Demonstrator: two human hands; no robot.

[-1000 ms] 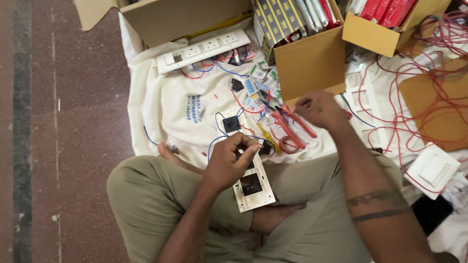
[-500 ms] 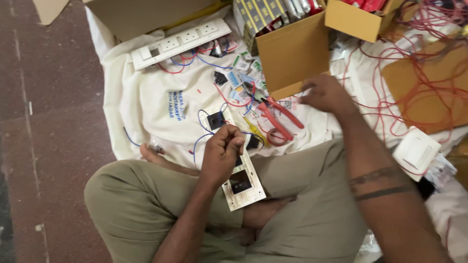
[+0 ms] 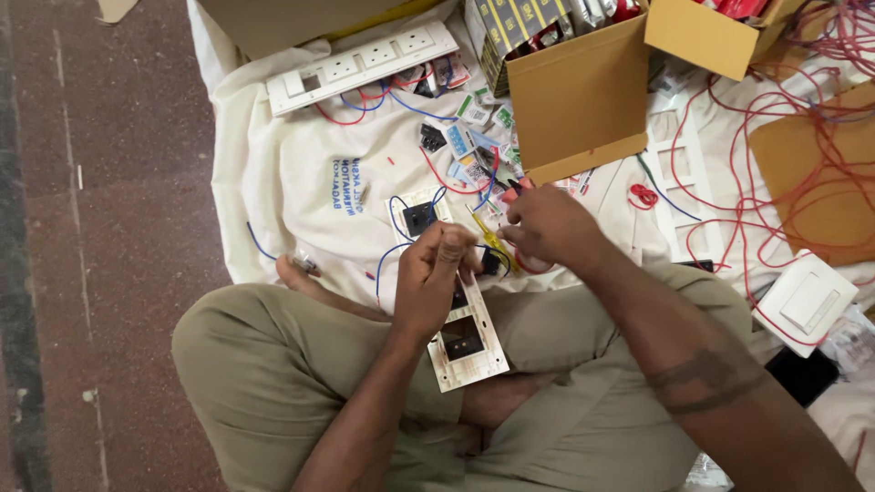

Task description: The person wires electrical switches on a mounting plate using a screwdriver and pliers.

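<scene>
I sit cross-legged on a white cloth (image 3: 310,182). My left hand (image 3: 433,278) grips the top end of a white switch plate (image 3: 472,351) fitted with black modules, and the plate rests over my lap. My right hand (image 3: 547,228) is just right of it, fingers pinched on a thin yellow-handled screwdriver (image 3: 493,240) whose tip points down toward the plate. Blue wires (image 3: 394,260) loop out from under my left hand. The plate's upper part is hidden by my fingers.
A second small plate with a black module (image 3: 419,217) lies beyond my hands. A cardboard box (image 3: 574,100) stands behind, with a long white socket panel (image 3: 365,62) to its left. Red wire tangles (image 3: 820,137) and a white switch box (image 3: 807,301) lie right. Small packets (image 3: 469,146) are scattered about.
My right hand came back from the red-handled pliers near the box to my left hand, now with the yellow screwdriver. My left hand kept its hold on the plate.
</scene>
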